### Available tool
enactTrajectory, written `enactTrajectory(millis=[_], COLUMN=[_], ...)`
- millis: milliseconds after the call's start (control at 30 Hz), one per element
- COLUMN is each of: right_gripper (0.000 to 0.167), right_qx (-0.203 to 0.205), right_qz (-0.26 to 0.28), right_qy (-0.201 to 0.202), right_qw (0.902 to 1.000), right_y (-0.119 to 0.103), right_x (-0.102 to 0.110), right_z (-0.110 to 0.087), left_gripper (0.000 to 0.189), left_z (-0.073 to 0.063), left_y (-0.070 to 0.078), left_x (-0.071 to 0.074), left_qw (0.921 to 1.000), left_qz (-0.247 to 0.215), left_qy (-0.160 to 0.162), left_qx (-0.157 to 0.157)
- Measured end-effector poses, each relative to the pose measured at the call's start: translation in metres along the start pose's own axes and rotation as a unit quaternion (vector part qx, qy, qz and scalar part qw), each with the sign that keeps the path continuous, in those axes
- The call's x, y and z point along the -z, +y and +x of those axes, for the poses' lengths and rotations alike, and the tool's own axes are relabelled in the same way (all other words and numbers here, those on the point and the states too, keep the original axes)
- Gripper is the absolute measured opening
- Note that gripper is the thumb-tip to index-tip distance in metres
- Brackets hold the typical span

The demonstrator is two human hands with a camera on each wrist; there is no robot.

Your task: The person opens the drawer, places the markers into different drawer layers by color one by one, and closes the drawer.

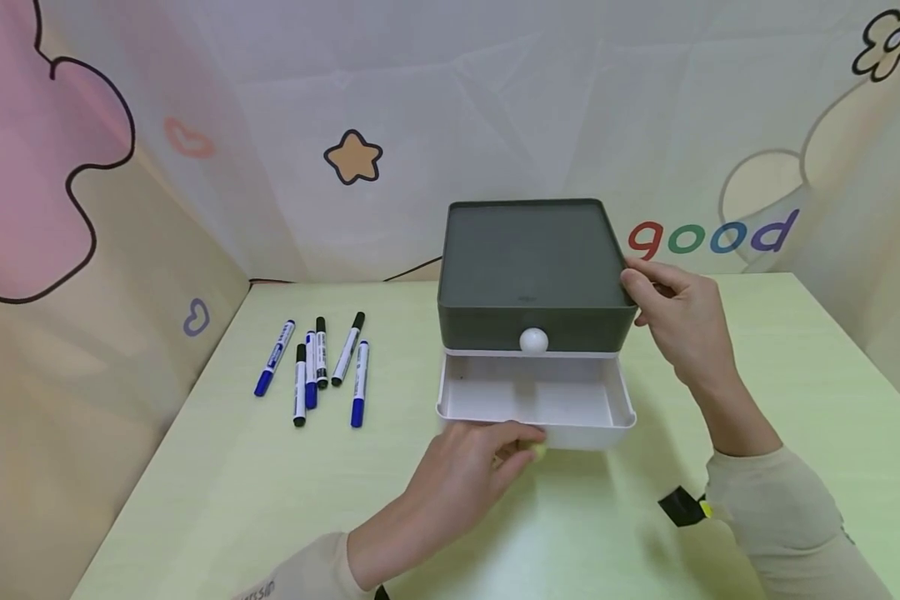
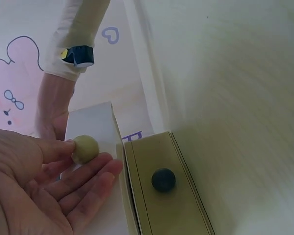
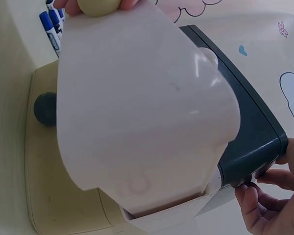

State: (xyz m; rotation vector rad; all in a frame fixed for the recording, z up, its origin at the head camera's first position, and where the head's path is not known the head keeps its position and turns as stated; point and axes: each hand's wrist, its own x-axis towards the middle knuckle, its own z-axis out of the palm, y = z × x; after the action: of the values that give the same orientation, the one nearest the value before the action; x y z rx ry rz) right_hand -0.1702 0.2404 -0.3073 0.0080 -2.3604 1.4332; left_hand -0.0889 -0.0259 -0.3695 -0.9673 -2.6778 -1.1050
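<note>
A small desktop drawer box (image 1: 528, 258) has a dark green top section with a white knob (image 1: 534, 341). Below that section, a white drawer (image 1: 585, 437) stands pulled out, and its inside looks bare. My left hand (image 1: 461, 462) pinches the yellow-green round knob (image 2: 86, 149) on the white drawer's front between thumb and fingers. At the box's right side, my right hand (image 1: 682, 321) grips the edge of the dark section, fingers (image 3: 272, 203) bent at its lower rim. Under the white drawer, the wrist views show a yellowish drawer (image 2: 152, 210) with a dark knob (image 2: 163, 180), closed.
Several whiteboard markers with blue or black caps, one a blue-capped marker (image 1: 361, 383), lie left of the box on the pale green table (image 1: 217, 500). A printed cloth backdrop (image 1: 420, 83) stands behind and at the sides. A black wrist device (image 1: 682, 507) hangs at the right sleeve.
</note>
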Motion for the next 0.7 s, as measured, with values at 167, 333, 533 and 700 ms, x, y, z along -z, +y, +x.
enactTrajectory(millis=[167, 333, 533, 700], right_gripper=[0.040, 0.040, 0.041, 0.040], right_qx=[0.002, -0.001, -0.004, 0.006], right_qz=[0.001, 0.002, 0.002, -0.001], right_qy=[-0.001, 0.000, 0.000, -0.001], right_qw=[1.0000, 1.0000, 1.0000, 1.0000], right_y=[-0.001, -0.001, -0.001, -0.002], right_x=[0.000, 0.000, 0.000, 0.000], right_z=[0.000, 0.000, 0.000, 0.001], left_gripper=[0.015, 0.014, 0.014, 0.015], left_z=[-0.008, -0.013, -0.016, -0.018], left_y=[0.004, 0.006, 0.008, 0.009], left_x=[0.000, 0.001, 0.002, 0.002], left_qw=[1.0000, 1.0000, 0.9999, 0.9997], left_qz=[0.008, 0.002, -0.004, -0.012], left_qy=[0.001, 0.004, -0.003, -0.012], left_qx=[0.002, 0.003, 0.013, 0.016])
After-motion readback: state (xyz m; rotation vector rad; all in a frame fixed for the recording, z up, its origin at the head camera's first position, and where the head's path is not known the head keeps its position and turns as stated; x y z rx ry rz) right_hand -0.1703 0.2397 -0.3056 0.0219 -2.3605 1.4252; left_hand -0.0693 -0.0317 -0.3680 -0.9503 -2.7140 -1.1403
